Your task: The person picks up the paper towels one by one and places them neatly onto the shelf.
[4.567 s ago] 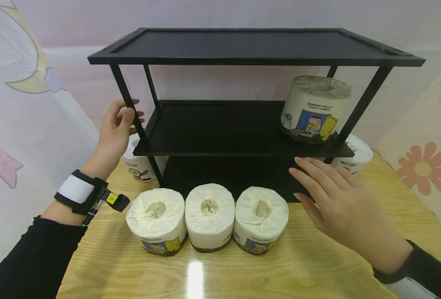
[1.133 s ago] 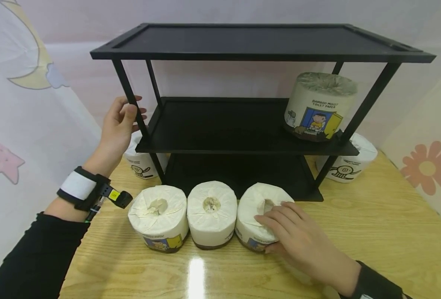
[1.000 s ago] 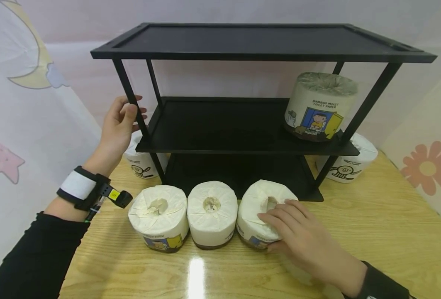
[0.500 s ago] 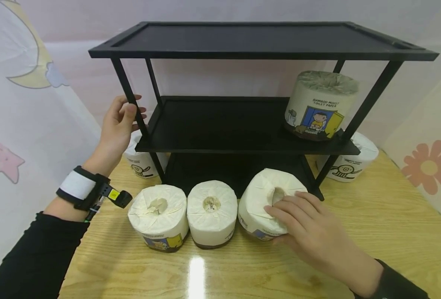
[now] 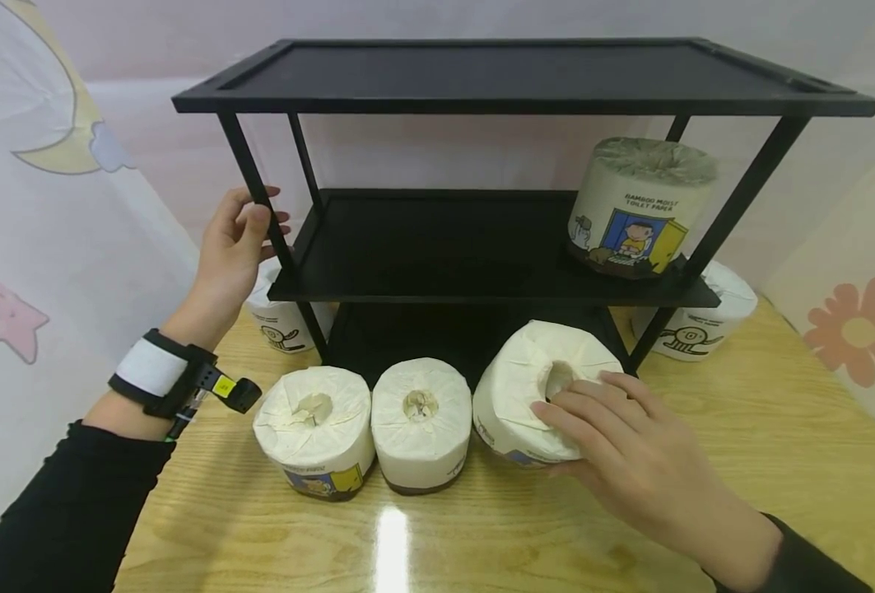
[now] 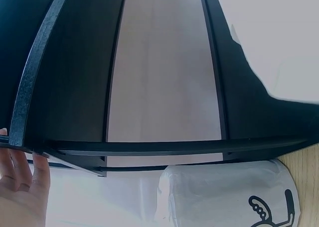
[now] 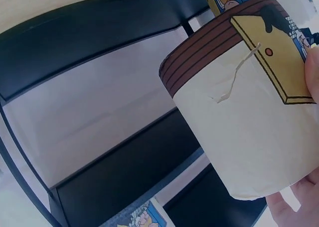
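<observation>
In the head view my right hand (image 5: 644, 453) grips the rightmost front toilet paper roll (image 5: 507, 395), with fingers at its core hole and the thumb low on its side. That roll is raised and tilted. In the right wrist view, the held roll (image 7: 239, 122) shows its brown bottom band and a small tear in the wrapper. My left hand (image 5: 233, 243) holds the front left post of the black shelf rack (image 5: 437, 288). Beside the held roll stand a middle roll (image 5: 421, 424) and a left roll (image 5: 314, 432). Another roll (image 5: 640, 206) stands on the middle shelf's right end.
On the wooden table (image 5: 281, 543), one roll (image 5: 281, 313) stands behind the rack's left side and another (image 5: 696, 317) by its right side. The top shelf (image 5: 511, 74) overhangs the middle one. A patterned cloth (image 5: 52, 247) hangs behind.
My right hand came down from beside the rack and took hold of the rightmost front roll. The roll has since risen, tilted and moved towards the rack. The left hand keeps its place.
</observation>
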A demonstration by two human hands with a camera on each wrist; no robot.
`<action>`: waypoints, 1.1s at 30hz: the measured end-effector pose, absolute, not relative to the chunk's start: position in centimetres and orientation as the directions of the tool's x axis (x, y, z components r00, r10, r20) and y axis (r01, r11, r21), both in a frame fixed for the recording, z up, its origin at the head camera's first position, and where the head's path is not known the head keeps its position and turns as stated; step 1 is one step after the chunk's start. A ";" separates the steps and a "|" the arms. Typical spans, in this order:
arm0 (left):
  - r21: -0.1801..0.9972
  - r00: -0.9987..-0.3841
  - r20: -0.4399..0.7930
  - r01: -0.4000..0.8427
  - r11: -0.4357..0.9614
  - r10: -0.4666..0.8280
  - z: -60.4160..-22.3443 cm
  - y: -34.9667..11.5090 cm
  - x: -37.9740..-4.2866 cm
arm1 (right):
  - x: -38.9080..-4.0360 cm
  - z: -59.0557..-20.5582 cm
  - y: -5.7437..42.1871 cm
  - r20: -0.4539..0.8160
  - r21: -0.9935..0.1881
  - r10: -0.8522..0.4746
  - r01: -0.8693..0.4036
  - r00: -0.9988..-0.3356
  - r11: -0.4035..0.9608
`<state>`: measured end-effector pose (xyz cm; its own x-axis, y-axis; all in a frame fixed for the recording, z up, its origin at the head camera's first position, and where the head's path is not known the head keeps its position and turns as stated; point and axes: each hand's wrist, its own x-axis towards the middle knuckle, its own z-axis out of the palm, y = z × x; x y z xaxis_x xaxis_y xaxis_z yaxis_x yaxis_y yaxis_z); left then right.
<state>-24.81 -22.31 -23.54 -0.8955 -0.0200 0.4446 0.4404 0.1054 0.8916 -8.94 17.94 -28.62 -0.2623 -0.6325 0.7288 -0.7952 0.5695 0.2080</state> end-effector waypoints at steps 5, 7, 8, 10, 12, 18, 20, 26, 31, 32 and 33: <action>0.892 -0.895 0.446 0.442 0.091 -0.024 -23.6 -22.2 -24.8 | -8.9 -28.1 18.0 0.736 0.234 -0.633 -0.788 -0.238 0.569; 0.892 -0.895 0.446 0.442 0.093 -0.024 -23.7 -22.2 -24.8 | -8.9 -27.9 17.9 0.744 0.244 -0.629 -0.785 -0.225 0.569; 0.892 -0.895 0.445 0.442 0.094 -0.023 -23.7 -22.2 -24.8 | -8.9 -27.8 17.9 0.748 0.246 -0.627 -0.785 -0.219 0.568; 0.893 -0.895 0.445 0.441 0.094 -0.022 -23.7 -22.2 -24.8 | -9.0 -27.5 17.9 0.756 0.250 -0.621 -0.786 -0.206 0.566; 0.892 -0.895 0.446 0.443 0.088 -0.022 -23.7 -22.2 -24.8 | -9.0 -27.3 17.9 0.767 0.251 -0.612 -0.787 -0.194 0.564; 0.893 -0.894 0.448 0.446 0.067 -0.018 -23.7 -22.3 -24.8 | -8.8 -26.4 18.0 0.777 0.237 -0.596 -0.783 -0.202 0.575; 0.893 -0.895 0.445 0.443 0.078 -0.017 -23.7 -22.3 -24.8 | -8.6 -26.1 18.1 0.778 0.233 -0.593 -0.781 -0.208 0.580; 0.893 -0.897 0.443 0.439 0.097 -0.015 -23.7 -22.3 -24.8 | -8.6 -25.8 18.2 0.797 0.264 -0.582 -0.771 -0.165 0.580; 0.891 -0.894 0.448 0.445 0.093 -0.016 -23.7 -22.3 -24.8 | -8.6 -25.8 18.6 0.802 0.277 -0.578 -0.764 -0.151 0.583; 0.890 -0.893 0.449 0.446 0.095 -0.015 -23.7 -22.3 -24.8 | -8.6 -25.8 18.7 0.807 0.280 -0.574 -0.762 -0.143 0.583; 0.889 -0.892 0.451 0.447 0.100 -0.014 -23.7 -22.3 -24.8 | -8.7 -25.8 18.7 0.811 0.279 -0.568 -0.762 -0.138 0.584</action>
<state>-24.85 -22.30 -23.71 -0.8924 -0.0143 0.4509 0.4475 0.0996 0.8887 -8.68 18.70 -25.77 -0.1379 -0.5684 0.8111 -0.7624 0.5837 0.2795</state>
